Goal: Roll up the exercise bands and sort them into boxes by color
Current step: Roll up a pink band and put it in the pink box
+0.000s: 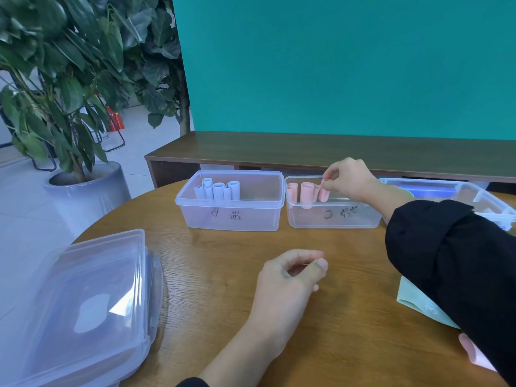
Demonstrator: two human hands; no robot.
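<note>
Exercise bands already rolled stand upright in two clear boxes on the round wooden tabletop (223, 275). The left box (229, 216), marked B on its near wall, holds pale blue rolls (217, 190) bunched toward its left end. The middle box (332, 219), marked C, sits just beside it to the right and holds pink rolls (306, 194) along its back left part.

The right hand (347, 180) reaches over the middle box, its thumb and fingertips pinching the top of the rightmost pink roll (324, 192), which stands inside the box next to the other pink rolls. Its black sleeve (446, 263) crosses the right side of the view.

The left hand (290, 277) rests on the tabletop in front of the boxes, fingers loosely curled toward the thumb; it appears to hold nothing, though the inside of the curl is partly hidden.

A third clear box (458, 191) sits at the far right, with something blue inside. Under the sleeve lies a flat pale green band (416, 303), and a pink band (474, 353) shows at the lower right edge. Stacked clear lids (92, 303) lie at the tabletop's near left. Behind are a low wooden shelf (307, 152), a teal wall and a potted plant (69, 93).
</note>
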